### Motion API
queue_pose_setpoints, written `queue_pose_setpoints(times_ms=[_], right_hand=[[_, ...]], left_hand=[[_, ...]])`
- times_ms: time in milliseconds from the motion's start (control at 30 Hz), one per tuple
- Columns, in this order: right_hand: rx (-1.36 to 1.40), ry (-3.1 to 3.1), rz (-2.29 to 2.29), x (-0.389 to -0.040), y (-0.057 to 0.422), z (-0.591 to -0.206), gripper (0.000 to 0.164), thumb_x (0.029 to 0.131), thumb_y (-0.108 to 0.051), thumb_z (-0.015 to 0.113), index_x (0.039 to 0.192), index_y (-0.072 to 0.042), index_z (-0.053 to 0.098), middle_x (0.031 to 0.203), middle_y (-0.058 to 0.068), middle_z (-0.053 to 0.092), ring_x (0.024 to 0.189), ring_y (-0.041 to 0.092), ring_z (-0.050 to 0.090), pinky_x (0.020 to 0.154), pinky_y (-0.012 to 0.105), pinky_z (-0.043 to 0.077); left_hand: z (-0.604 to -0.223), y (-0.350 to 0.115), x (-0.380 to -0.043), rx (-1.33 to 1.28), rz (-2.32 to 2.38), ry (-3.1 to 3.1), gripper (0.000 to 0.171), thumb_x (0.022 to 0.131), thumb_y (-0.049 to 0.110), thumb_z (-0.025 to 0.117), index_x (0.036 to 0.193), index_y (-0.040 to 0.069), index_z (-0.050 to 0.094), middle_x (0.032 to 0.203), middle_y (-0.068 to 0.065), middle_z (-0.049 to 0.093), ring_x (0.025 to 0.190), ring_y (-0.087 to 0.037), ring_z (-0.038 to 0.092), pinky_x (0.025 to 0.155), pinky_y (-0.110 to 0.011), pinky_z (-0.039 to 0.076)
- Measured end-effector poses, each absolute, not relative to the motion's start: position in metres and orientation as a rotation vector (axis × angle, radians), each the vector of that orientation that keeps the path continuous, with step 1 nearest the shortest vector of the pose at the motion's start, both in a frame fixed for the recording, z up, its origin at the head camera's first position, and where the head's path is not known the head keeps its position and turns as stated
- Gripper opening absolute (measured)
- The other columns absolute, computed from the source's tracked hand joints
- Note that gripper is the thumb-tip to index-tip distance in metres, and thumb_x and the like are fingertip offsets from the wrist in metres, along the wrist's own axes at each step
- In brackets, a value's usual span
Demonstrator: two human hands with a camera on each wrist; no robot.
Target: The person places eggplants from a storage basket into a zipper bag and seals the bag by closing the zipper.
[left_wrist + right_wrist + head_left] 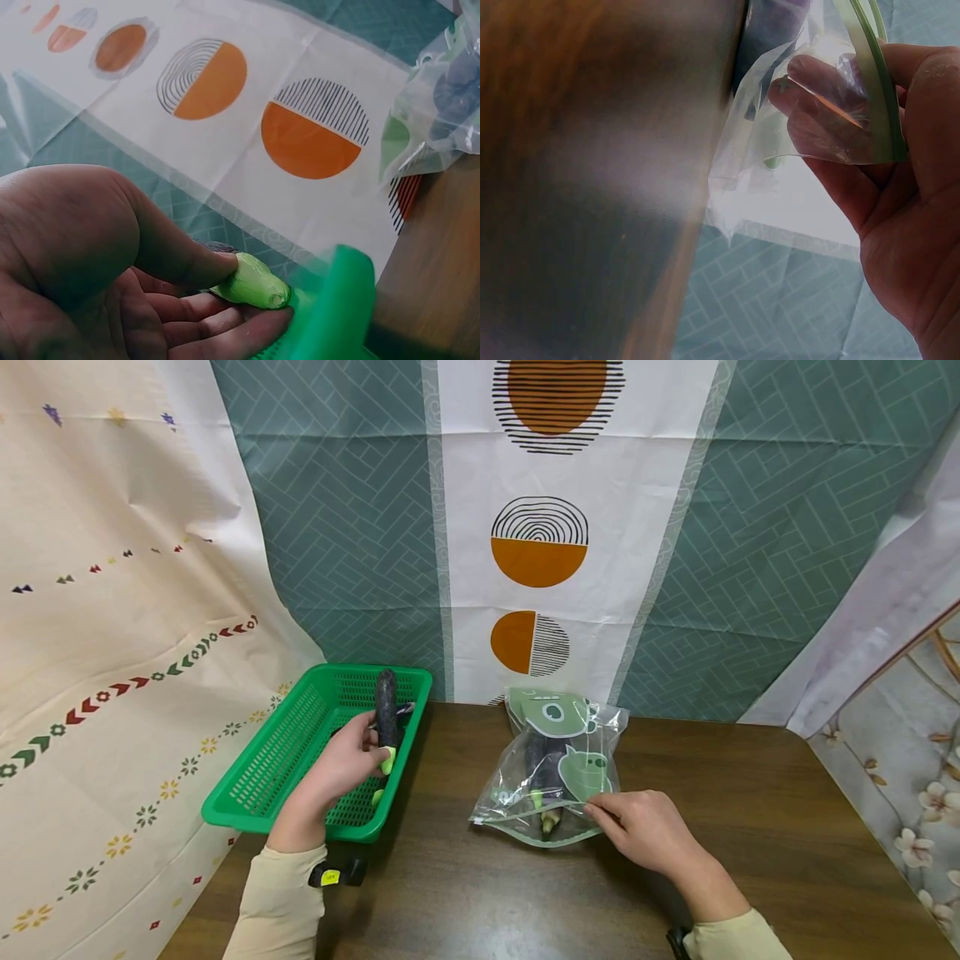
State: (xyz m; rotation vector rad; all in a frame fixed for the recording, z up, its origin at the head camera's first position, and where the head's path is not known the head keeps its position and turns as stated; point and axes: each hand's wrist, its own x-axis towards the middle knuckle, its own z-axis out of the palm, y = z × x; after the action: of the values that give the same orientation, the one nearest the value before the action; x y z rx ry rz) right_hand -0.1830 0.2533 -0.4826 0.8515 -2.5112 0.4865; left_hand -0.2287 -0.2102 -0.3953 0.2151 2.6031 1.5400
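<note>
Head view: left hand (pixel 337 772) has a firm pinch on one dark eggplant (pixel 386 706), thumb on one side, fingers on the other. Grip sits at the near end, by the bright green cap (pixel 387 760); the dark body runs out past the fingers toward the far side, over the right part of the green plastic basket (pixel 240 819). Left wrist view agrees: thumb tip right against the cap, fingers underneath, cap end poking out beyond the thumb, basket rim just beside it. More eggplant shows in the basket under the held one: a green cap near the right wall, a dark piece farther back. Can't tell from here whether the held one touches those. Right of the basket, well apart from it, a clear zip bag (pixel 517 777) with green cartoon prints lies on the wood-grain table (pixel 450 893). Dark eggplants (pixel 552 777) inside it, stem ends toward the near side; overlap hides the exact count. Right hand (pixel 652 835) pinches the right end of the bag's near zip edge, thumb and fingers on the strip. Zip strips stand apart along the near side. Patterned cloth (pixel 360 527) hangs behind on the far side.
</note>
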Motion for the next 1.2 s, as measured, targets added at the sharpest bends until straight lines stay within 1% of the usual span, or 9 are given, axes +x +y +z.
queue_pose_setpoints(times_ms=[133, 233, 433, 533, 667, 800, 933, 1033, 1200], right_hand=[[0.851, -2.517, 0.484, -0.183, 0.253, -0.481, 0.004, 0.099, -0.019, 0.085, 0.097, -0.023, 0.084, 0.082, -0.018, 0.076, 0.067, -0.009, 0.060, 0.058, 0.029, 0.054], [0.849, -2.526, 0.491, -0.183, 0.253, -0.480, 0.004, 0.101, -0.021, 0.084, 0.097, -0.022, 0.084, 0.081, -0.018, 0.075, 0.066, -0.009, 0.059, 0.058, 0.028, 0.053], [0.838, -2.532, 0.495, -0.183, 0.252, -0.481, 0.005, 0.102, -0.022, 0.083, 0.097, -0.021, 0.084, 0.081, -0.018, 0.075, 0.065, -0.009, 0.058, 0.058, 0.028, 0.053], [0.838, -2.535, 0.501, -0.182, 0.252, -0.481, 0.005, 0.102, -0.023, 0.083, 0.098, -0.021, 0.085, 0.081, -0.018, 0.075, 0.066, -0.009, 0.059, 0.058, 0.028, 0.053], [0.838, -2.543, 0.511, -0.181, 0.253, -0.482, 0.006, 0.103, -0.024, 0.082, 0.099, -0.020, 0.085, 0.082, -0.017, 0.076, 0.066, -0.009, 0.059, 0.058, 0.028, 0.053], [0.835, -2.543, 0.515, -0.181, 0.252, -0.482, 0.004, 0.102, -0.022, 0.083, 0.099, -0.020, 0.085, 0.082, -0.017, 0.076, 0.065, -0.010, 0.057, 0.057, 0.027, 0.052], [0.832, -2.538, 0.515, -0.181, 0.252, -0.483, 0.004, 0.102, -0.022, 0.083, 0.098, -0.021, 0.085, 0.081, -0.018, 0.075, 0.065, -0.010, 0.057, 0.057, 0.027, 0.052], [0.833, -2.540, 0.517, -0.181, 0.252, -0.484, 0.004, 0.101, -0.021, 0.084, 0.098, -0.023, 0.085, 0.080, -0.019, 0.074, 0.065, -0.010, 0.056, 0.057, 0.027, 0.051], [0.838, -2.539, 0.514, -0.181, 0.252, -0.483, 0.004, 0.101, -0.021, 0.083, 0.097, -0.023, 0.085, 0.079, -0.020, 0.073, 0.064, -0.011, 0.055, 0.056, 0.027, 0.050]], left_hand=[[-0.393, -0.210, -0.228, 0.236, 1.593, 2.578, 0.079, 0.111, 0.003, 0.060, 0.172, -0.010, 0.012, 0.134, -0.031, 0.058, 0.115, -0.037, 0.063, 0.089, -0.049, 0.066], [-0.392, -0.208, -0.229, 0.254, 1.642, 2.550, 0.080, 0.111, 0.003, 0.061, 0.172, -0.009, 0.012, 0.134, -0.032, 0.061, 0.116, -0.037, 0.067, 0.089, -0.047, 0.066], [-0.390, -0.205, -0.229, 0.290, 1.726, 2.482, 0.082, 0.111, 0.003, 0.061, 0.174, -0.007, 0.009, 0.141, -0.033, 0.061, 0.120, -0.037, 0.069, 0.095, -0.053, 0.065], [-0.389, -0.203, -0.228, 0.317, 1.762, 2.450, 0.083, 0.111, 0.002, 0.062, 0.173, -0.007, 0.008, 0.140, -0.034, 0.062, 0.117, -0.036, 0.071, 0.095, -0.054, 0.065], [-0.389, -0.201, -0.227, 0.370, 1.831, 2.371, 0.082, 0.111, 0.001, 0.062, 0.173, -0.008, 0.009, 0.142, -0.036, 0.062, 0.123, -0.042, 0.071, 0.094, -0.048, 0.066], [-0.389, -0.200, -0.227, 0.421, 1.914, 2.258, 0.078, 0.110, 0.001, 0.062, 0.172, -0.005, 0.016, 0.141, -0.035, 0.063, 0.124, -0.046, 0.071, 0.095, -0.043, 0.066], [-0.389, -0.198, -0.226, 0.463, 1.966, 2.180, 0.076, 0.109, 0.003, 0.065, 0.171, -0.004, 0.022, 0.139, -0.032, 0.065, 0.115, -0.036, 0.077, 0.096, -0.043, 0.065], [-0.389, -0.195, -0.225, 0.501, 1.995, 2.140, 0.073, 0.109, 0.002, 0.065, 0.170, -0.004, 0.026, 0.139, -0.030, 0.066, 0.112, -0.029, 0.079, 0.097, -0.044, 0.065], [-0.388, -0.190, -0.222, 0.538, 2.031, 2.085, 0.069, 0.109, 0.000, 0.065, 0.168, -0.006, 0.031, 0.137, -0.027, 0.069, 0.111, -0.028, 0.079, 0.096, -0.044, 0.065]])
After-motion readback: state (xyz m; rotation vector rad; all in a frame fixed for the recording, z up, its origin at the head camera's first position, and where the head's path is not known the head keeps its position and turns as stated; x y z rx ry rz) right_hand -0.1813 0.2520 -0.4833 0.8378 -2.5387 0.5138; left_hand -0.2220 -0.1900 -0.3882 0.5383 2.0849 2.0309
